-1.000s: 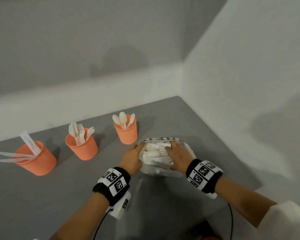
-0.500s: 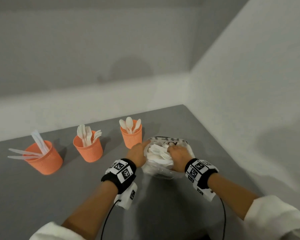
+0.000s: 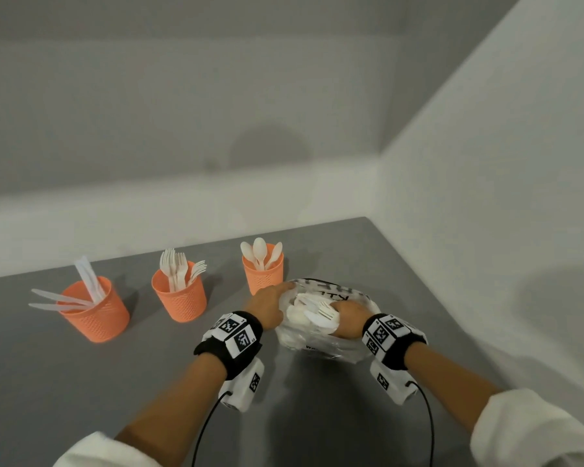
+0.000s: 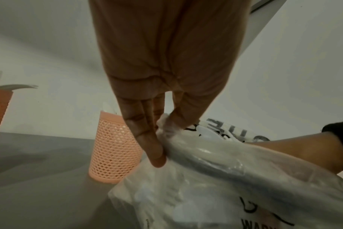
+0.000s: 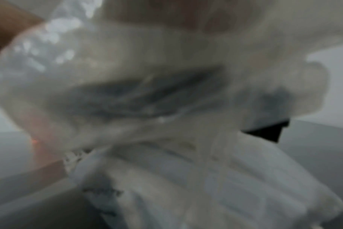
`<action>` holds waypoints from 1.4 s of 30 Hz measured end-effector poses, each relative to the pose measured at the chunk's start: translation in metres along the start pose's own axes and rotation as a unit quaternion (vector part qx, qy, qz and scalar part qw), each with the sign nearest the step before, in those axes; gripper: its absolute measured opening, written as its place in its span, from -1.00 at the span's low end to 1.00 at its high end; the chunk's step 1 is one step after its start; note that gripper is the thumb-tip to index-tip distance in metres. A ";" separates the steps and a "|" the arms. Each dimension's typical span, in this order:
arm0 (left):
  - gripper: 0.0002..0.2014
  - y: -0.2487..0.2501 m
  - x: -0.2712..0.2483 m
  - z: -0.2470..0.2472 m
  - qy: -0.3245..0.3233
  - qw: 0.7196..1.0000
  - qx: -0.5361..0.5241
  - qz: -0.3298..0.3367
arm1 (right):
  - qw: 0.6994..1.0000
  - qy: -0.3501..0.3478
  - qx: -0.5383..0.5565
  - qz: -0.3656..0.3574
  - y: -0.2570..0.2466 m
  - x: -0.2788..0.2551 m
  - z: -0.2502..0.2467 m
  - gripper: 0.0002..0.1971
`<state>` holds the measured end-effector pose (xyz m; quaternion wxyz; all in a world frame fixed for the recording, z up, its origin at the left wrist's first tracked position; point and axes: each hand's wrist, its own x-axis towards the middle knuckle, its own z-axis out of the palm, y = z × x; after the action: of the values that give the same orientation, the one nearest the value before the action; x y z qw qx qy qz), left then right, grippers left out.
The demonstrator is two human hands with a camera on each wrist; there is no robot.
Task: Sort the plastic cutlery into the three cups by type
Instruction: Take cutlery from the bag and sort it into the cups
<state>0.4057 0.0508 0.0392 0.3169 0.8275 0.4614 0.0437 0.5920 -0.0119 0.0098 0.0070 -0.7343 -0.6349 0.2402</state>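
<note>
The right wrist view is all blur: only cloudy plastic shows there, so the fingers of the right hand [image 3: 349, 320] cannot be seen in it. From the head view that hand is pushed into the mouth of the clear plastic bag [image 3: 321, 338], and its fingers are hidden by the bag and the white cutlery [image 3: 312, 310] inside, so it is hard to tell if they are curled or holding anything. The pieces in the bag are heaped together; a fork's prongs show near the right hand, but the rest is hard to sort out by eye. The bag sits on the gray table [image 3: 81, 382] near the right wall, just in front of the spoon cup [image 3: 263, 274], with the table's back corner close behind. Lots of open table lies to the left and toward the person. The fork cup [image 3: 180, 294] stands in the middle, and the knife cup [image 3: 96, 310] is far left, with two knives poking out sideways over its rim. The left hand [image 3: 267, 305] has straight fingers [image 4: 145, 136] and pinches the bag's rim between thumb and fingers, holding the mouth open. Both white sleeves [image 3: 536, 429] are cut off at the bottom edge.
</note>
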 end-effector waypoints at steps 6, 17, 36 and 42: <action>-0.30 0.000 0.000 0.004 0.011 1.000 -0.022 0.011 | 0.999 0.013 0.045 0.022 0.007 0.001 -0.009 -0.37; -0.30 0.001 0.003 0.009 0.008 0.999 -0.033 0.021 | 0.997 0.028 0.072 0.013 0.009 -0.002 -0.009 -0.65; -0.33 0.009 0.006 0.014 0.026 0.998 -0.056 0.009 | 0.961 0.105 0.252 -0.045 0.006 -0.014 -0.020 -0.61; -0.60 -0.002 -0.004 0.012 0.078 0.987 -0.141 0.023 | 0.895 0.140 0.418 -0.065 -0.028 -0.023 -0.058 -0.83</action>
<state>0.4058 0.0425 0.0295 0.3920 0.7793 0.4546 0.1799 0.5847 -0.0113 0.0783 0.4173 -0.6469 -0.5148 0.3773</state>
